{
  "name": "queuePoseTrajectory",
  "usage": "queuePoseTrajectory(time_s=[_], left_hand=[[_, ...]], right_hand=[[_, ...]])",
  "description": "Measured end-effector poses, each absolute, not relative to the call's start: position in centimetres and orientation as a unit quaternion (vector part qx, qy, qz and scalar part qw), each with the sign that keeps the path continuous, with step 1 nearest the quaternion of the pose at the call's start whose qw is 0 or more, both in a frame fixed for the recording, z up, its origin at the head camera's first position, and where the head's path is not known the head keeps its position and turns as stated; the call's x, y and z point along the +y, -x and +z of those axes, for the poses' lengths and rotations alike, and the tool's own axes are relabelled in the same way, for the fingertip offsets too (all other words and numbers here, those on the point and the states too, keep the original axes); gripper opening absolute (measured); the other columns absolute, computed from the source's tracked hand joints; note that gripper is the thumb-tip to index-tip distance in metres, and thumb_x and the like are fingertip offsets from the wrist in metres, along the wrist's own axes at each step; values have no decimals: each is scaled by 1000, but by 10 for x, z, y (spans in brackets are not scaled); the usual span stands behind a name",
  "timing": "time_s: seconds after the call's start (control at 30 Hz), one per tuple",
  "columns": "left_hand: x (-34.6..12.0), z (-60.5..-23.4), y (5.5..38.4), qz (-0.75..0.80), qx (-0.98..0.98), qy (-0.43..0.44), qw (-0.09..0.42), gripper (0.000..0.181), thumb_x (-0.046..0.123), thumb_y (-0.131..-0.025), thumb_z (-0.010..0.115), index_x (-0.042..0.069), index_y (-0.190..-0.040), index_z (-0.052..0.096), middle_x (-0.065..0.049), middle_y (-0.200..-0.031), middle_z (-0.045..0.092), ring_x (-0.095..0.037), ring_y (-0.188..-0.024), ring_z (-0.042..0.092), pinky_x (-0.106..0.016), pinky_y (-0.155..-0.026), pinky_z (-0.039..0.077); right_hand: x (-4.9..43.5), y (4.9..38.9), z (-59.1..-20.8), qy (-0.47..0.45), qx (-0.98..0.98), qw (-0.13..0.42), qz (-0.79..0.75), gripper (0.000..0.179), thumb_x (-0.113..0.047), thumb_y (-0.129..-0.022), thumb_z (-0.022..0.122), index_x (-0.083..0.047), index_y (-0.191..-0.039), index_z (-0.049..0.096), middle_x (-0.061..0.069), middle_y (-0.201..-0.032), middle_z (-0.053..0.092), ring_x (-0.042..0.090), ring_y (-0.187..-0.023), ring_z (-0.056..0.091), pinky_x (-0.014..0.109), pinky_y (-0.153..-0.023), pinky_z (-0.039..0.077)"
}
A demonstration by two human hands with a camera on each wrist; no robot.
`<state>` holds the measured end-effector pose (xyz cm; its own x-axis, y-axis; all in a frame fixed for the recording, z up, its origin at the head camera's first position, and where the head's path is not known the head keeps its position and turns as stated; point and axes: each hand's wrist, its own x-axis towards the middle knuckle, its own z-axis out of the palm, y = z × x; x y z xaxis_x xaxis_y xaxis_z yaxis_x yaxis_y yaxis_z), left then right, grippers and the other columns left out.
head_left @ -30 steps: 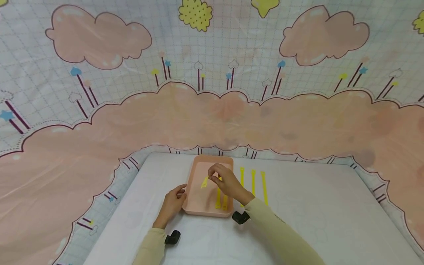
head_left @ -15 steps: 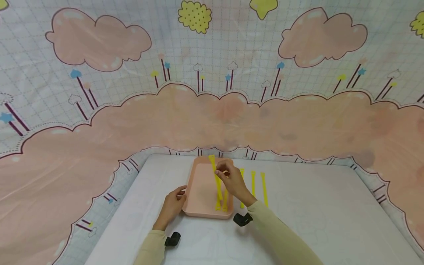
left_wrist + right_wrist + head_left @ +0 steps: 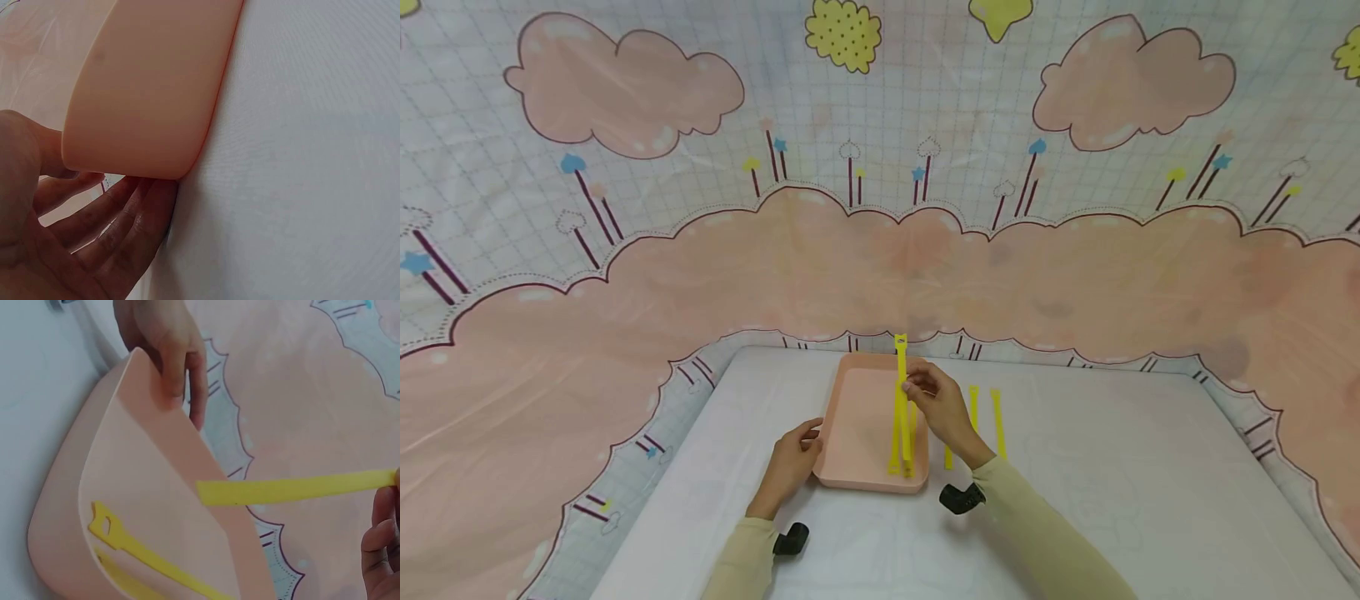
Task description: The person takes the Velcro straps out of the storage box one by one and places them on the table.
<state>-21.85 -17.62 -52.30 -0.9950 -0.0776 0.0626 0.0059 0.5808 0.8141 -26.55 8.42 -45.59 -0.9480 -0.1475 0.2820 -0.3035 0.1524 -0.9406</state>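
My right hand [image 3: 943, 410] pinches a yellow strip [image 3: 902, 367] above the tray [image 3: 861, 425]; my left hand [image 3: 790, 460] holds the tray's left wall.
From the head view, the strip runs near to far over the tray's right side, above the lying strips [image 3: 894, 454], with more loose strips [image 3: 998, 417] on the surface [image 3: 1075, 467] to the right (my forearm partly hides them). In the left wrist view, my left fingers grasp the wall, thumb to the inside; easing that grip could let the tray slide if it were bumped. In the right wrist view, only my right fingertips [image 3: 384, 506] clasp the strip, its other end free; judging by that, it could swing, land crosswise or snag a slotted head below.
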Motion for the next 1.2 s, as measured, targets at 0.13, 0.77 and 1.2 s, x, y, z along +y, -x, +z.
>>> queuePoseTrajectory(time_s=[0.13, 0.77, 1.2], left_hand=[[-176, -522, 219, -454, -889, -19, 47, 40, 8, -94, 58, 7, -134, 60, -22, -114, 69, -33, -102, 69, -42, -81, 56], [-176, -523, 218, -452, -891, -18, 48, 41, 7, -93, 58, 6, -134, 60, -22, -114, 69, -32, -100, 70, -40, -78, 56], [-176, -523, 219, -455, -889, -20, 50, 40, 8, -93, 58, 6, -133, 60, -22, -113, 69, -33, -101, 70, -41, -79, 56]], right_hand=[[92, 265, -457, -132, -752, 56, 644, 24, -7, -95, 62, 2, -117, 61, 18, -98, 65, 11, -82, 62, 24, -77, 54], [132, 260, -471, -68, -739, 44, 669, 22, -8, -95, 63, -2, -116, 60, 6, -89, 63, 19, -73, 57, 24, -62, 46], [153, 255, -478, -20, -744, 29, 667, 25, -9, -96, 62, -2, -119, 59, 8, -92, 64, 14, -76, 58, 25, -66, 48]])
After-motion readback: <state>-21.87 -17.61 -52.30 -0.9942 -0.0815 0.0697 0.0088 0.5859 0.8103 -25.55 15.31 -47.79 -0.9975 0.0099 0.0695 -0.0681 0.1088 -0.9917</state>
